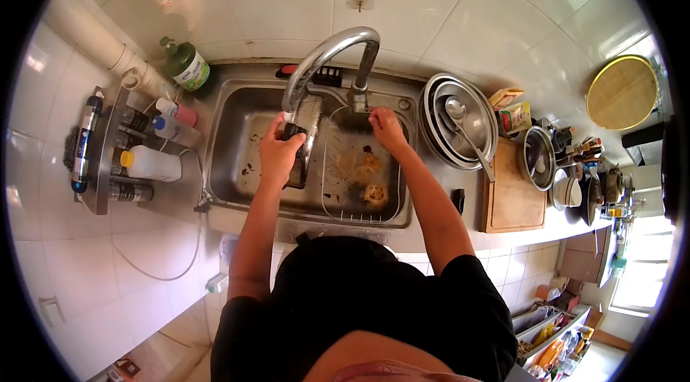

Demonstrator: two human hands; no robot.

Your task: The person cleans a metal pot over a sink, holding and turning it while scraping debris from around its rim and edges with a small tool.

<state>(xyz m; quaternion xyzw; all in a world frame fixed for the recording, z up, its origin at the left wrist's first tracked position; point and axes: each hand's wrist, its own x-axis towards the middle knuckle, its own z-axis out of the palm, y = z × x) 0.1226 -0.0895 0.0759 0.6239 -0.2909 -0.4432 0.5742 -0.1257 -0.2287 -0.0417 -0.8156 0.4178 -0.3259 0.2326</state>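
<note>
My left hand [279,150] is closed around the black handle of what looks like a kitchen knife [293,130], over the left basin of the steel sink [233,188]. Its shiny blade is partly hidden by the hand and hard to separate from the divider. The curved spout of the faucet [338,38] ends just above this hand. At the faucet's base, my right hand [387,128] has its fingers closed at the lever, mostly covering it. Below, a wire rack [325,191] lines the right basin, with brown scraps [374,195] in it.
Behind the faucet lies a red and black slotted sharpener [327,76]. Stacked steel bowls [431,123] with a ladle stand at right, beside a wooden cutting board [514,202]. Left are a green pump bottle [185,66] and a rack of bottles [108,145].
</note>
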